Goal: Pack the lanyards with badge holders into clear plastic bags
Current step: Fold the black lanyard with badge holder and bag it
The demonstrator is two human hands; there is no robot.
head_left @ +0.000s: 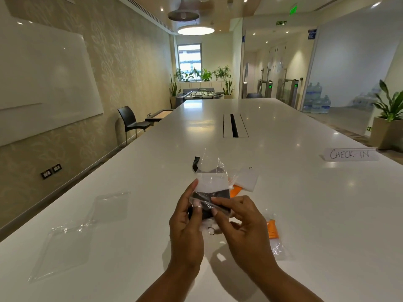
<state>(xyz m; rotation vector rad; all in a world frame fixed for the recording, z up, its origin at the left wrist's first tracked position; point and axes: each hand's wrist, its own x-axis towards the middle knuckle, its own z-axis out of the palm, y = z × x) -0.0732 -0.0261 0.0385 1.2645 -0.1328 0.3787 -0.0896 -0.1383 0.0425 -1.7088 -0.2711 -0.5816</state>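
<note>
Above the near part of the long white table, a clear plastic bag is held up between both hands, clear of the tabletop. Inside it sit a folded black lanyard and a white badge holder, the holder toward the far end and the lanyard nearer the person. The left hand grips the bag along its left edge, thumb on top and fingers curled behind. The right hand pinches the crinkled near end of the bag between thumb and forefinger. A small metal ring hangs just below the hands. Just beyond the bag, on the table, lies a second white badge holder with an orange lanyard touching it, and a loose black strap lies slightly further back. To the right of the right hand rests a bag with an orange lanyard in it. Well to the left lie two flat empty bags. Far right stands a folded card reading CHECK-IN.
</note>
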